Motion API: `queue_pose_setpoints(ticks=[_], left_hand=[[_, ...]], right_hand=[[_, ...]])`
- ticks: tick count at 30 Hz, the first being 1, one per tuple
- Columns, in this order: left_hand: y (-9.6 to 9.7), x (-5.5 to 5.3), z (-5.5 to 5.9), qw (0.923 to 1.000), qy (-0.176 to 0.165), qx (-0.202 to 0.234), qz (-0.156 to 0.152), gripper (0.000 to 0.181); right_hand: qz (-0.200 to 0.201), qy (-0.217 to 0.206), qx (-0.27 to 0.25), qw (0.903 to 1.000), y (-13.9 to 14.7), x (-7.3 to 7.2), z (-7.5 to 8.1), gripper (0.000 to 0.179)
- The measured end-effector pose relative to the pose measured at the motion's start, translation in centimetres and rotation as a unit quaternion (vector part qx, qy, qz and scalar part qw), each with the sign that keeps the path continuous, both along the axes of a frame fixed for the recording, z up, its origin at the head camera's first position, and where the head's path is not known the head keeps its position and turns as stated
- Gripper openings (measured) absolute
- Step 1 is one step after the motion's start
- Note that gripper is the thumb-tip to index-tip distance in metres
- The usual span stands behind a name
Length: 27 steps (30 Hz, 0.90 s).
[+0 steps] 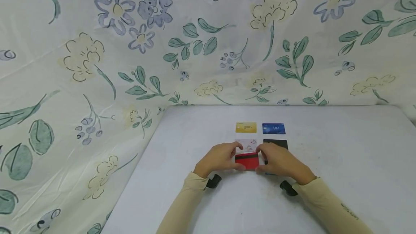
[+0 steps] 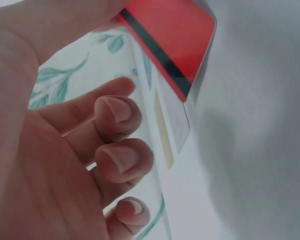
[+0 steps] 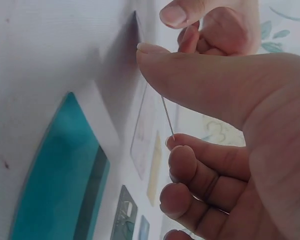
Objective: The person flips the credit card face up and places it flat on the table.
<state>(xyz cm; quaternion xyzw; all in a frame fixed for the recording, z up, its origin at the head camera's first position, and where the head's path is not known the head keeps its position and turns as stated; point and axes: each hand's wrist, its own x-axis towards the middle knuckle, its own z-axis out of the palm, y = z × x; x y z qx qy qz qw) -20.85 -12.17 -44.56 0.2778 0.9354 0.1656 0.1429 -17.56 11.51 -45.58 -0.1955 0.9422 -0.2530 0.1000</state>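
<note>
My right hand (image 1: pixel 279 159) pinches a red card (image 1: pixel 247 161) with a black stripe by its right side, thumb at the near edge and index finger at the far corner. In the right wrist view the card shows nearly edge-on, tilted over the table. My left hand (image 1: pixel 219 157) is at the card's left side. Its thumb lies by the near left corner, while the other fingers, loosely bent, stand apart from the card in the left wrist view. Just beyond lies a pale pink card (image 1: pixel 247 144). A teal card (image 3: pixel 60 170) with a dark stripe lies under my right hand.
At the back of the white table (image 1: pixel 351 161) lie a gold card (image 1: pixel 246 128) and a blue VIP card (image 1: pixel 273 129). A dark card (image 1: pixel 279 142) is partly hidden behind my right hand. Flower-patterned cloth (image 1: pixel 208 46) hangs behind and left of the table.
</note>
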Motion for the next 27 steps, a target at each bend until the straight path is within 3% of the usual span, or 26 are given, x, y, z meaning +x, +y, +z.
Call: queue_pose_setpoints(ticks=[8, 27], left_hand=[[0.7, 0.5, 0.1, 0.9994, 0.027, 0.015, -0.015, 0.065], [1.6, 1.1, -0.2, 0.9986, 0.04, 0.018, -0.029, 0.069]], right_hand=[[0.004, 0.017, 0.001, 0.9998, 0.1, 0.3, 0.6, 0.055], [0.012, 0.05, -0.002, 0.9987, 0.0, 0.8, 1.7, 0.053]])
